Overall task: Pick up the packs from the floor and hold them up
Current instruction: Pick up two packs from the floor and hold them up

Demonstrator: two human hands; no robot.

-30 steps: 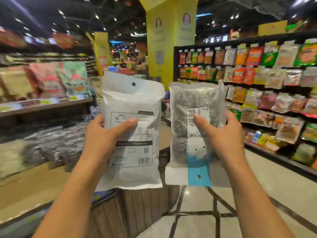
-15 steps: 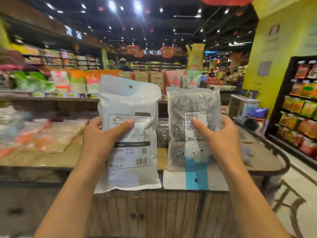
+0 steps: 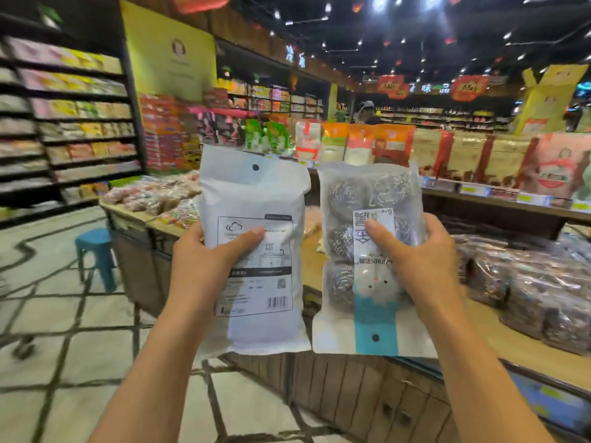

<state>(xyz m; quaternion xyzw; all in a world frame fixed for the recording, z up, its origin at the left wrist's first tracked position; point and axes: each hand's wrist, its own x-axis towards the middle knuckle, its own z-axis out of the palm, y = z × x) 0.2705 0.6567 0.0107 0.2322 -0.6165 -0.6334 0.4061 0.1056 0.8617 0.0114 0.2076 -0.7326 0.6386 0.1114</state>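
Fingers [image 3: 246,239] remain clamped on the white pack [image 3: 256,199] and scourer pack [image 3: 371,193]; beyond them, shelves [image 3: 73,123] and a blue stool [image 3: 96,251] are now seen.

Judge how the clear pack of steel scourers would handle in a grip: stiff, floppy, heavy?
The scourer pack, held in the right hand, is probably light: a thumb-and-finger hold carries it. It likely feels lumpy and springy from the wire balls. Its flat sealed end looks floppy, the film possibly slippery.
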